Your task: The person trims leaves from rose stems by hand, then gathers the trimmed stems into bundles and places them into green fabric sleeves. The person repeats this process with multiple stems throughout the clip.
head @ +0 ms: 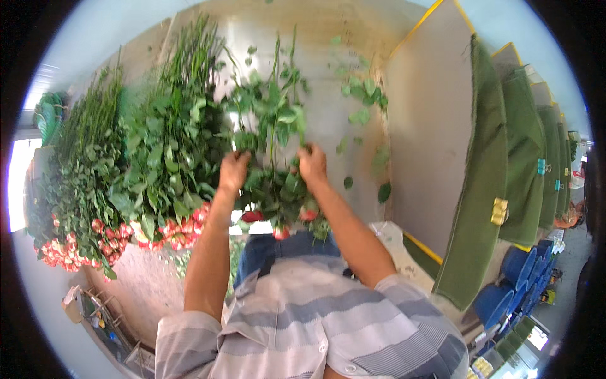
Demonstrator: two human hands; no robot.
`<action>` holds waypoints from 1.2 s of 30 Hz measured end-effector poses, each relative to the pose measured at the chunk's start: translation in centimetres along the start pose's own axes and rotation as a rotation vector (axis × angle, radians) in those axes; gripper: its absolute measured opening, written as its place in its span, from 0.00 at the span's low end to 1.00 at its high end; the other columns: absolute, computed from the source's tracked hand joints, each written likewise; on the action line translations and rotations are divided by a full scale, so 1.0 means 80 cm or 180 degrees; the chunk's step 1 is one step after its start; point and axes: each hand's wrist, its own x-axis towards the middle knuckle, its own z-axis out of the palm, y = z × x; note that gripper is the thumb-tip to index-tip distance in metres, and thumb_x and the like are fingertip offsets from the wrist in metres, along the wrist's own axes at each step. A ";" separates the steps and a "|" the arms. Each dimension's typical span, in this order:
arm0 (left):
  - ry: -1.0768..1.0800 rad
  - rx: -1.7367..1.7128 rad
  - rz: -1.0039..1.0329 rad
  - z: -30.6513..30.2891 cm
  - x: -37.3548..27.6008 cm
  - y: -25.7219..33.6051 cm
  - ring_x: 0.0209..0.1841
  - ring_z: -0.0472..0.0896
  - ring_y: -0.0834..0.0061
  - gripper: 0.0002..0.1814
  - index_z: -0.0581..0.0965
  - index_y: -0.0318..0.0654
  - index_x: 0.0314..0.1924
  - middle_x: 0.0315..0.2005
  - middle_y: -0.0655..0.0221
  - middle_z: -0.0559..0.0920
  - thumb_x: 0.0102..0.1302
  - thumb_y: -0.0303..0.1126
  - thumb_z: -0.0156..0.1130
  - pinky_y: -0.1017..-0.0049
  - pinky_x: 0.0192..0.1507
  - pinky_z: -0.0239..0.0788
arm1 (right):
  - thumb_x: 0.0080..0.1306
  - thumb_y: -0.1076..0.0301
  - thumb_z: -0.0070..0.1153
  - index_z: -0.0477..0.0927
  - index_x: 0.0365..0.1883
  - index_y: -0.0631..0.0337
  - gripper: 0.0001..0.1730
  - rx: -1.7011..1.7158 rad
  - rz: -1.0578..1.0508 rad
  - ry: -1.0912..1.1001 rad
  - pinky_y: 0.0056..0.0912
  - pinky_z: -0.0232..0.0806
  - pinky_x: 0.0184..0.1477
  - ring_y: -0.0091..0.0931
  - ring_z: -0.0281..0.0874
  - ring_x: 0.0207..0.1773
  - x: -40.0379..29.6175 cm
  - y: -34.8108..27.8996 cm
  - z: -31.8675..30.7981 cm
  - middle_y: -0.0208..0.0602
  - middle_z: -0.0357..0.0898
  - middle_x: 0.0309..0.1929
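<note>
Several long-stemmed roses (280,232) with red and pink blooms lie before me on a metal table (326,85), blooms towards my body and stems pointing away. My left hand (235,169) has its fingers closed on a rose stem at the left of this group. My right hand (311,163) grips a leafy rose stem at the right, its leaves rising above my fingers. Between my hands, another stem lies among green leaves. To the left, a thick pile of leafy rose stems (170,123) reaches across the table, with red and cream blooms along the near edge.
Another pile of roses (85,189) lies at the far left. Loose leaves (367,90) are scattered on the table's right side. A grey panel (426,118) with yellow edging stands at the right, beside green cloth dividers (487,180) with clips. Blue buckets (494,303) are at the lower right.
</note>
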 end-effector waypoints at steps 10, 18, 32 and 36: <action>0.1299 0.1296 0.0636 0.008 -0.026 -0.006 0.47 0.76 0.58 0.23 0.72 0.29 0.54 0.42 0.52 0.79 0.62 0.35 0.61 0.67 0.54 0.65 | 0.71 0.66 0.46 0.77 0.47 0.63 0.13 0.0487 0.0930 -0.0068 0.34 0.71 0.29 0.29 0.77 0.33 -0.022 -0.055 -0.062 0.35 0.76 0.33; -0.0282 0.1978 0.0888 0.068 -0.098 0.022 0.38 0.79 0.45 0.18 0.70 0.35 0.45 0.34 0.48 0.81 0.60 0.36 0.62 0.52 0.38 0.71 | 0.70 0.66 0.46 0.78 0.44 0.66 0.13 -0.0742 -0.0042 -0.0112 0.37 0.70 0.42 0.32 0.81 0.38 -0.040 0.012 -0.041 0.38 0.84 0.32; -0.0538 0.0636 0.0593 0.147 -0.073 -0.022 0.42 0.83 0.60 0.18 0.77 0.36 0.50 0.38 0.56 0.84 0.57 0.27 0.56 0.68 0.45 0.72 | 0.65 0.61 0.52 0.79 0.41 0.64 0.15 -0.1124 -0.0020 -0.0304 0.40 0.69 0.48 0.39 0.81 0.40 -0.051 0.010 -0.068 0.41 0.84 0.33; -0.0742 -0.0301 0.0381 0.150 -0.071 -0.030 0.37 0.81 0.76 0.16 0.77 0.32 0.48 0.34 0.62 0.84 0.60 0.21 0.55 0.75 0.39 0.72 | 0.64 0.62 0.53 0.79 0.42 0.65 0.15 -0.1092 0.0283 -0.0386 0.43 0.69 0.47 0.45 0.80 0.43 -0.058 -0.019 -0.090 0.49 0.82 0.37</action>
